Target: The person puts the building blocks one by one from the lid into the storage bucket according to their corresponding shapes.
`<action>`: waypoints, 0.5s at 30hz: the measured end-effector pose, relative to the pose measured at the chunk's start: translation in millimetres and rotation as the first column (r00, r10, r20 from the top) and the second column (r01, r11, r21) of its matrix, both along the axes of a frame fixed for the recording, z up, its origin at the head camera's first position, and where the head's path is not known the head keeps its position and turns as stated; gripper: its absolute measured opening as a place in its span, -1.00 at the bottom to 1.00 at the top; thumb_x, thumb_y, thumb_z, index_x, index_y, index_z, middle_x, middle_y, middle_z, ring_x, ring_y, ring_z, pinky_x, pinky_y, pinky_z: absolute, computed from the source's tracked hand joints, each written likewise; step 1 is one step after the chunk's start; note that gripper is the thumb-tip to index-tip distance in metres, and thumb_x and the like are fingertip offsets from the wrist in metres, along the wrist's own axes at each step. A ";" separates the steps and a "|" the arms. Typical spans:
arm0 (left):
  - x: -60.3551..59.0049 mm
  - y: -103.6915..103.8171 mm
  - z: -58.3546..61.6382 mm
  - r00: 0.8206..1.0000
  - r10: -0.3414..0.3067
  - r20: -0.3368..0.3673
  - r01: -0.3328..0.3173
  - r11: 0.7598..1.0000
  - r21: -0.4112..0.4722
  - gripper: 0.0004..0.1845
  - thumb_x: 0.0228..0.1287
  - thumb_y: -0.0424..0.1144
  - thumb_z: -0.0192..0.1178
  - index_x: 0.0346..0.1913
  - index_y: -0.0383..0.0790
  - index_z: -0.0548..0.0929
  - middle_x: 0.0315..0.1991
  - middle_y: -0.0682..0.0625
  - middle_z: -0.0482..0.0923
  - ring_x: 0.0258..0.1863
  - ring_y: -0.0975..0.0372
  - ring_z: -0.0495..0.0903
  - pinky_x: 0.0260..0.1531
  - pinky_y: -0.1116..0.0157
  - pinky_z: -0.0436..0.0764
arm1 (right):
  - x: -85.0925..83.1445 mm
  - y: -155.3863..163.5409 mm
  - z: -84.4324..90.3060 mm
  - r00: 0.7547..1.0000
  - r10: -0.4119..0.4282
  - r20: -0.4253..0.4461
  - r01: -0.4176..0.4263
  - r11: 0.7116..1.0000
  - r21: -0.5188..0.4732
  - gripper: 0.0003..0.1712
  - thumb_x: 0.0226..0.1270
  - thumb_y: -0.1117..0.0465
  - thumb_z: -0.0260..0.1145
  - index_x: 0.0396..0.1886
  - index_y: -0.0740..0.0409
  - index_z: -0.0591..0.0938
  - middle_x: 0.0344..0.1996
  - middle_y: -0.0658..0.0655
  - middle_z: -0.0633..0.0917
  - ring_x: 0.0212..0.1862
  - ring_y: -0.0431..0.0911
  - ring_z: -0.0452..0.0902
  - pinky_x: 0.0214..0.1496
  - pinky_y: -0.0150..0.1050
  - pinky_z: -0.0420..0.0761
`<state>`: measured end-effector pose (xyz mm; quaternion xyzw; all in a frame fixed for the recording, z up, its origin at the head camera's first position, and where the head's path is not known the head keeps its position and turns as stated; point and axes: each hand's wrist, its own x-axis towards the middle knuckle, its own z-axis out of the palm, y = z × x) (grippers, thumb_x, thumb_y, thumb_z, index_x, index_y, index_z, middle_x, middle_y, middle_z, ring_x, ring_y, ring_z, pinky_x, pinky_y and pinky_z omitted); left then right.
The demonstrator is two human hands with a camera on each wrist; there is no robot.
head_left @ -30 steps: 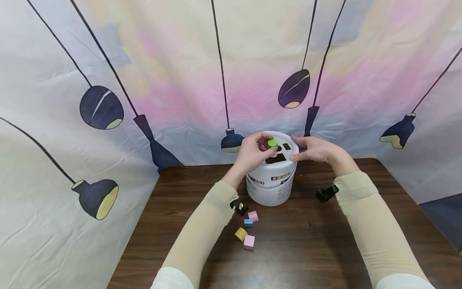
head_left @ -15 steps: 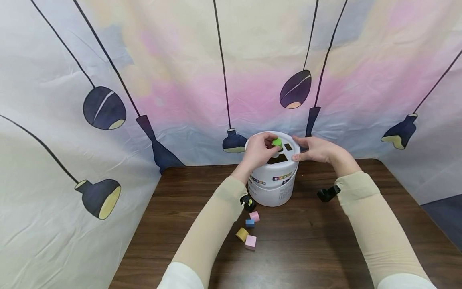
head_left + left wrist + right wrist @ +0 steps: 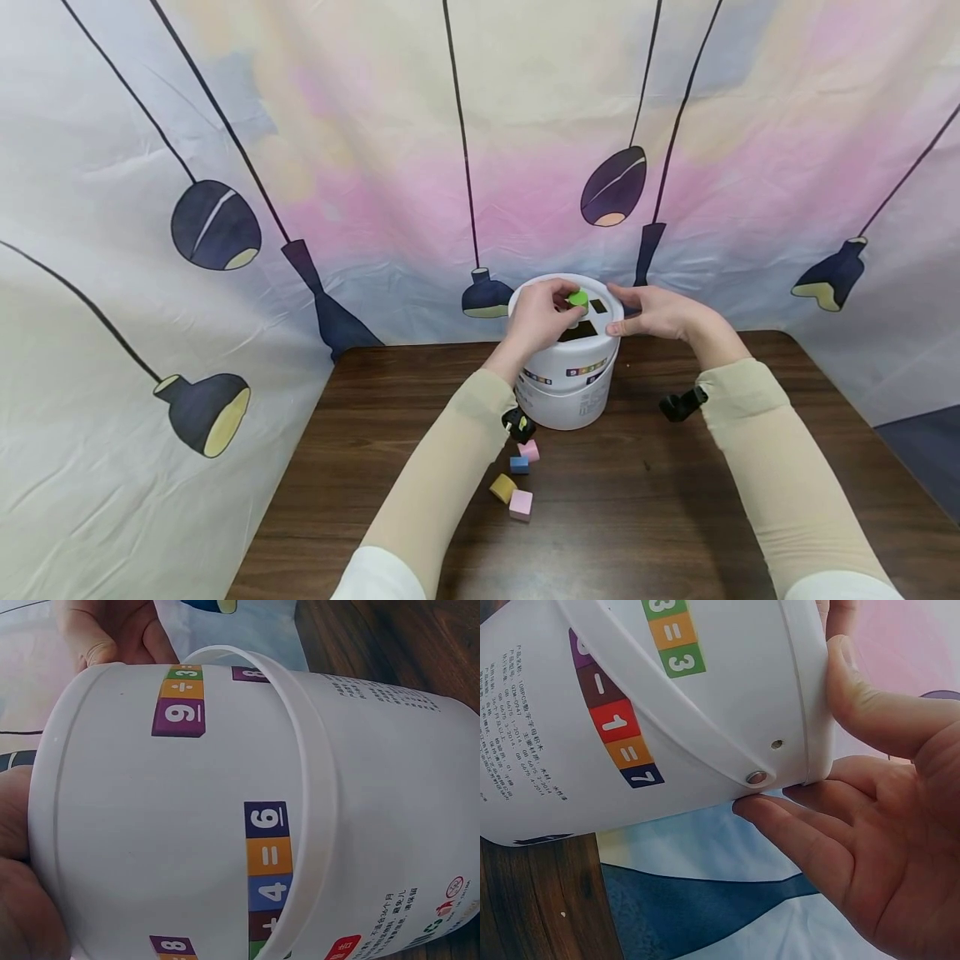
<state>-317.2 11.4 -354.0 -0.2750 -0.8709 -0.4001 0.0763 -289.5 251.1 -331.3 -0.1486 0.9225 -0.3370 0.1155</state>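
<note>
Head view: where is the green cylinder [image 3: 577,298]?

"Pinched between the left hand's [image 3: 535,314] thumb and fingers at the middle of the lid [image 3: 611,312], flat end up; its long axis looks upright. Its lower end is hidden. The right hand [image 3: 656,315], farther off, clasps the lid's opposite edge, thumb on top, fingers against the bucket [image 3: 564,410]."

And the surfaces?

"Smooth, white, plastic-looking bucket with coloured number squares [image 3: 268,857] and a curved handle [image 3: 319,780]. Dark rectangular openings [image 3: 597,306] in the lid; wood-grain table [image 3: 615,508] beneath."

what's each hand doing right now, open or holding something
Left hand: holding the green cylindrical block.
Right hand: holding the white bucket near its top.
</note>
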 end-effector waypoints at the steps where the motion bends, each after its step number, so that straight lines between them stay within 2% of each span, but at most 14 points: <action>1: 0.1 -0.1 0.0 1.000 0.003 0.000 -0.003 1.000 -0.003 -0.64 0.46 -0.13 0.45 0.23 -0.12 0.77 -0.05 0.06 0.78 -0.12 0.30 0.71 -0.07 0.33 0.68 | -0.1 -0.1 0.0 1.000 0.002 -0.001 -0.002 1.000 -0.002 0.18 0.45 -0.05 0.52 0.73 0.35 0.04 0.64 0.40 0.19 0.65 0.34 0.05 0.60 0.34 0.13; 15: 4.5 0.0 1.7 0.999 0.043 -0.003 -0.044 0.998 -0.046 -0.66 0.46 -0.10 0.44 0.21 -0.08 0.78 -0.07 0.08 0.77 -0.09 0.29 0.70 -0.06 0.28 0.68 | 1.8 -0.5 -0.1 1.000 0.001 0.004 -0.001 1.000 -0.008 0.17 0.47 -0.05 0.51 0.73 0.35 0.03 0.65 0.41 0.17 0.65 0.35 0.03 0.60 0.34 0.13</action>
